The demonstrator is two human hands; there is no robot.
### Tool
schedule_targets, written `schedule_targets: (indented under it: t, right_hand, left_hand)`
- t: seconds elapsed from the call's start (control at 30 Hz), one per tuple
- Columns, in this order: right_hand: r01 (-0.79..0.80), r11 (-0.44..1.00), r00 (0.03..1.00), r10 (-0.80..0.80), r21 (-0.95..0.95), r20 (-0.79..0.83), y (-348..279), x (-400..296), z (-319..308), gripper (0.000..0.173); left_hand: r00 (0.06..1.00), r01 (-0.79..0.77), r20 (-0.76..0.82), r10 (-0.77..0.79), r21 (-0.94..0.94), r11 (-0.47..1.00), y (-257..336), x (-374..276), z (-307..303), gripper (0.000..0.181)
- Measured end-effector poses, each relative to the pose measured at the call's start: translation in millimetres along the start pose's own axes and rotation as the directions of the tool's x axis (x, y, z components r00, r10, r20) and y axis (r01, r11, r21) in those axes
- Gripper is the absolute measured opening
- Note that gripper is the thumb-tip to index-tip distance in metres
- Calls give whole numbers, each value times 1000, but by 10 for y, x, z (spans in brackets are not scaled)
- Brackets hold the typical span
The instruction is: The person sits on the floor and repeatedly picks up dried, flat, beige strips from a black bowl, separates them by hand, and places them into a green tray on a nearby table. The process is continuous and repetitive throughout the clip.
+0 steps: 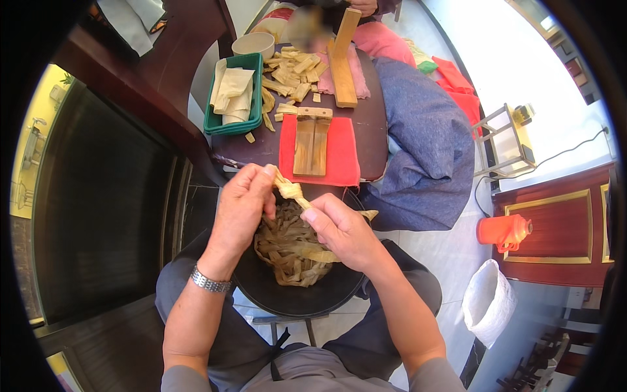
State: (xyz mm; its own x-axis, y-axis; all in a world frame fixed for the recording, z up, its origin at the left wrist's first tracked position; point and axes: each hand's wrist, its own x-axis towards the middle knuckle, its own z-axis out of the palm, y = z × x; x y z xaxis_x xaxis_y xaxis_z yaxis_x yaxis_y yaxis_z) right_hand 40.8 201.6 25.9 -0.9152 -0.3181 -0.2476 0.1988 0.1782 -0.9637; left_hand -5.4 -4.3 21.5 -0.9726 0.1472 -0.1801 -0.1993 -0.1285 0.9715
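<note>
Between my hands is a pale yellow, flat, flexible strip with a knot (290, 190) in it. My left hand (245, 193) pinches the upper end between thumb and fingers. Just below the knot, my right hand (338, 228) grips the strip, and a pale end sticks out past its far side. Both hands are above a black basin (299, 306) between my knees. A tangled heap of similar strips (294, 250) lies in the basin. Beyond my hands, a grooved wooden block (311, 147) rests on a red cloth (344, 157).
On the dark table (245, 149) are folded pieces (299, 66), nested green trays (208, 115) holding pale sheets (232, 90), a bowl (253, 45) and an upright wooden tool (343, 73). Blue fabric (426, 137) drapes at right. Another person's hand (365, 7) shows across the table.
</note>
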Motion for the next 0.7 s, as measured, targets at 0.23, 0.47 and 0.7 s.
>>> schedule_targets:
  t: [0.23,0.47,0.7]
  right_hand:
    - [134,983,988,-143,-124,-66,-40,-75,-9,21]
    - [236,873,950,-299,-427,-86,66,-104,-29,16]
    - [333,682,910,-413,-651,32,207,-42,-21,12]
  left_hand:
    - [999,37,14,-36,-82,996,30,11,-23,27]
    - [983,-180,62,170,239,954,-86,85,-144,24]
    - [751,-651,647,131,692,311,-11,-69,31,23]
